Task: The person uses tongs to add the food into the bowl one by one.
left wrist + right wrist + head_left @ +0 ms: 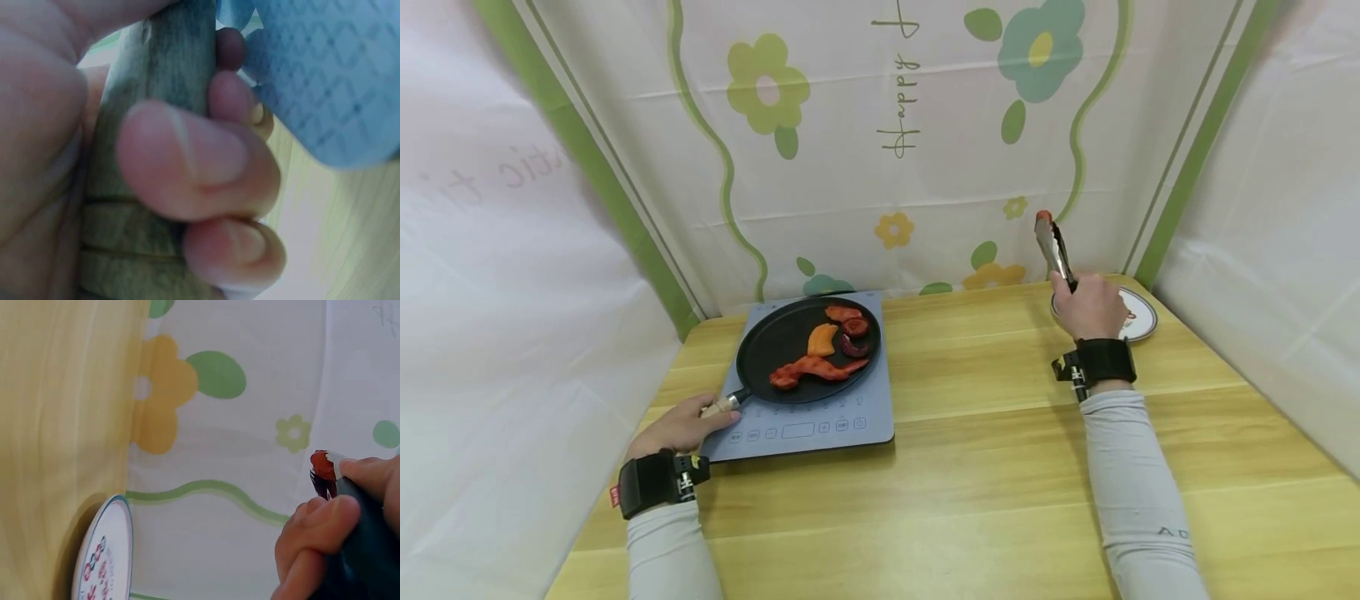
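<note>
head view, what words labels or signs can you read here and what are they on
"Happy": on the flowered backdrop cloth, running sideways.
"tic": on the left side cloth, faint; the rest cannot be read.
"A": on the right sleeve; what follows is cut off.
Induction cooker: "+" and other button signs, too small to read.
Plate: printed pattern, too blurred to read.

pale grey sleeves (1131,483), black wrist straps (1105,360)

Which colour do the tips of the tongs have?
The tips of the tongs are red; the head view shows them best.
</note>
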A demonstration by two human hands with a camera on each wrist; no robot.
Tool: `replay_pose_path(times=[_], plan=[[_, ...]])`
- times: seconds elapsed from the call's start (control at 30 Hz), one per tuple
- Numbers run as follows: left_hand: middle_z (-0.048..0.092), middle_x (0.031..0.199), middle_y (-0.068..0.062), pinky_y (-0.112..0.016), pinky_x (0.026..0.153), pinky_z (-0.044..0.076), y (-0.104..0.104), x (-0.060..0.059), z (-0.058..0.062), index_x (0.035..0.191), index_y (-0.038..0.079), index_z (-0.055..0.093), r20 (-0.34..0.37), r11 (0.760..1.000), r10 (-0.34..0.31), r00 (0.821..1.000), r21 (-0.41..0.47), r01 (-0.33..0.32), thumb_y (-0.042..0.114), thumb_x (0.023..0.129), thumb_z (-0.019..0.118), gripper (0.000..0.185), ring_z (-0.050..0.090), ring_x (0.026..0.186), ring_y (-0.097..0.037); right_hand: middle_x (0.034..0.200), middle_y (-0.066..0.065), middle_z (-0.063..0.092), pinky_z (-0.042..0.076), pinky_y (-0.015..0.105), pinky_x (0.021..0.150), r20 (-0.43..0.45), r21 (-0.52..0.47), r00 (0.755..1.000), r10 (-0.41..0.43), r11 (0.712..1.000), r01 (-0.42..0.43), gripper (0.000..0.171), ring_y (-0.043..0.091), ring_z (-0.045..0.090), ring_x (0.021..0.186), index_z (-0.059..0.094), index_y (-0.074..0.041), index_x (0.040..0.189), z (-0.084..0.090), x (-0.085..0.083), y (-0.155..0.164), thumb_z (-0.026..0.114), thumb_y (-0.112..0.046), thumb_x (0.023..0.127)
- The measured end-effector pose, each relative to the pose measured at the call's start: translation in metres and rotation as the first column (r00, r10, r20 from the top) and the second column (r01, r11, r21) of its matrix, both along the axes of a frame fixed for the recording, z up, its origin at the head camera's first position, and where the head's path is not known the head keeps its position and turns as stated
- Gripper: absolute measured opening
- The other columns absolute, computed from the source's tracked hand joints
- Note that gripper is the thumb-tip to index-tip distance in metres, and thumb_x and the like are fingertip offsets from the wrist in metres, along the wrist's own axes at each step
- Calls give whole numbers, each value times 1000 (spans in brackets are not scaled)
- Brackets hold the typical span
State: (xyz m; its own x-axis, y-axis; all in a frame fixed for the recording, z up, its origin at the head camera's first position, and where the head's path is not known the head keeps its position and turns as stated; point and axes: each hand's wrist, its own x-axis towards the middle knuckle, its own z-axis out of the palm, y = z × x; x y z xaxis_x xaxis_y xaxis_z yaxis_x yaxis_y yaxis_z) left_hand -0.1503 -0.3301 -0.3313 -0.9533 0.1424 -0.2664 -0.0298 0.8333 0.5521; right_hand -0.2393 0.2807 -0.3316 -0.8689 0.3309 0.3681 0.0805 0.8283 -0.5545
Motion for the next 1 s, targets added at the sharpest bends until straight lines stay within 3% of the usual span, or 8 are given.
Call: replay_pose_path(times=[0.37,0.67,1.0], plan=[[59,96,-9,-32,73,42,-3,0,-3,112,3,60,-16,1000,-26,1000,1,26,35,104,66,34,52,85,-21,88,25,64,38,48,57,-57,10,998,33,999,-32,57,50,65,83,53,-6,80,13,8,-18,46,-54,110],[60,97,-10,-33,73,41,-2,2,-4,111,3,60,-3,1000,8,1000,-8,-8,37,104,66,35,52,85,-21,76,19,59,32,39,52,-112,18,992,57,998,-55,54,39,57,68,57,-6,83,19,13,-30,48,-52,110],[59,95,-9,-32,72,41,0,3,-1,110,2,61,-9,1000,7,1000,8,-7,35,104,66,34,51,83,-21,68,12,51,28,37,51,-170,23,980,104,995,-102,51,33,49,60,54,-8,79,30,18,-42,51,-48,110]])
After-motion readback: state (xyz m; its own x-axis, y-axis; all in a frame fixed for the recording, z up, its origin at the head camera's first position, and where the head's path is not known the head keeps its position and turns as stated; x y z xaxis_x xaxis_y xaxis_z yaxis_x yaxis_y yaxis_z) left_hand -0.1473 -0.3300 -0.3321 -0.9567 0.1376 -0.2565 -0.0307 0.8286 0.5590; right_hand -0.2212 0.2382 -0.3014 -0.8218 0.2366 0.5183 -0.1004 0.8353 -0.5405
